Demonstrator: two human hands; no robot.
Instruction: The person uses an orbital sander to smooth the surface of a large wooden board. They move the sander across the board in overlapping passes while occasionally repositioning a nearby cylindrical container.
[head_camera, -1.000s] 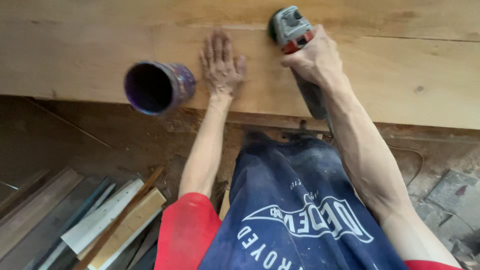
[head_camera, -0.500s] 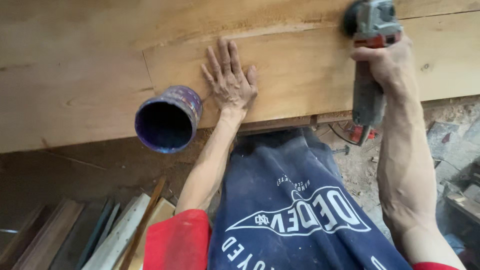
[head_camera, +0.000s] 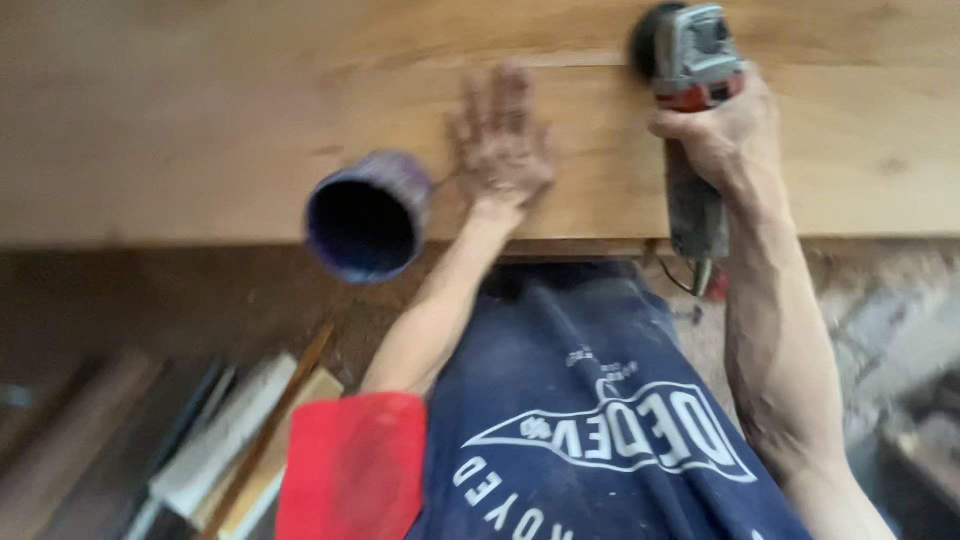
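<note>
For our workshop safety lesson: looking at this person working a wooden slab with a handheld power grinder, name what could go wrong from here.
1. The left hand lies flat on the wooden slab, close to the grinder gripped by the right hand; a slip or kick could reach the fingers.
2. Both hands look bare, so dust and splinters could hurt them.
3. The purple cup stands at the slab's edge; vibration may tip it off.

Angle grinder (head_camera: 692, 100): grey with red band. Cup (head_camera: 368, 217): purple, dark inside. Plank (head_camera: 200, 130): tan wood grain. Apron (head_camera: 590, 420): navy, white lettering. Sleeve (head_camera: 352, 465): red.
</note>
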